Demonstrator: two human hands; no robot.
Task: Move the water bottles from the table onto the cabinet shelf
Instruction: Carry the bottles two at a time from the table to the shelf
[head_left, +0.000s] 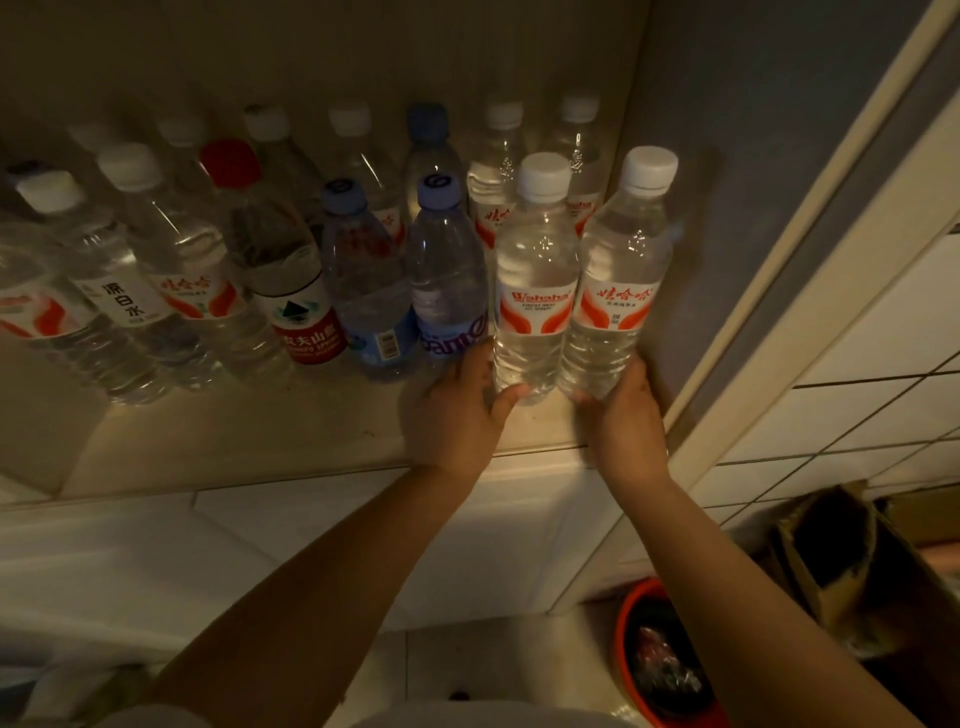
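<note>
Bottles (291, 260) crowd the shelf (291, 431) in rows, far left to centre, upright. Left hand (457, 410) grips the base of a white-capped bottle (535, 280) near the shelf's right end. Right hand (623, 415) grips the base of a second bottle (615, 280) just beside it, next to the cabinet wall (727, 208). Bin (660, 665) lower right.

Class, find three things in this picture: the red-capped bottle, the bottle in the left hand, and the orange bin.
Red-capped bottle (306, 317): head view, on its label.
Left-hand bottle (535, 291): head view, on its label.
Orange bin (623, 631): head view, on its left rim.
</note>
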